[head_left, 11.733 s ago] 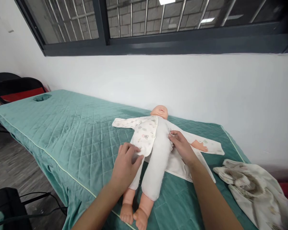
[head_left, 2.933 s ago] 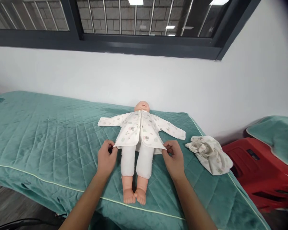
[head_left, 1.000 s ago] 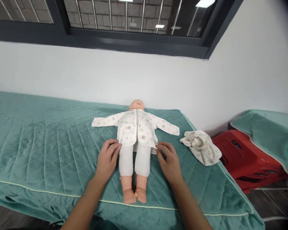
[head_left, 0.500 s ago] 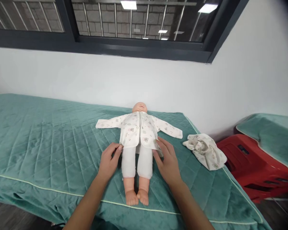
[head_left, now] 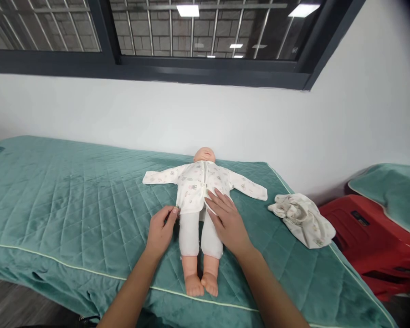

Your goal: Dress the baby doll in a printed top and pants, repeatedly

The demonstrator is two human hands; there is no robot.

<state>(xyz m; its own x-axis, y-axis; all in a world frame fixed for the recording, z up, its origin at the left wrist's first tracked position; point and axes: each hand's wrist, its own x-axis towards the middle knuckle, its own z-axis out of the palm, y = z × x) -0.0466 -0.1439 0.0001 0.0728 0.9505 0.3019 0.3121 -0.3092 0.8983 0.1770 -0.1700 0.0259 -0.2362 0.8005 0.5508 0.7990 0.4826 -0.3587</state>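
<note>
A baby doll lies on its back, head toward the wall and bare feet toward me. It wears a white printed jacket with both sleeves spread wide; the legs are white down to the shins. My left hand pinches the jacket's lower corner on the left side, thumb against forefinger. Over the jacket's lower right front lies my right hand, fingers stretched out flat and touching the cloth. That hand covers the right hem and part of the doll's right-side thigh.
The doll rests on a green quilted cover with pale piping. A crumpled white printed cloth garment lies to the right. Beyond it stands a red plastic stool, partly under green fabric. A white wall and dark-framed window rise behind.
My right hand has moved from the jacket's right hem inward and up onto its front, fingers now flat. My left hand stays at the left corner. The view has shifted slightly.
</note>
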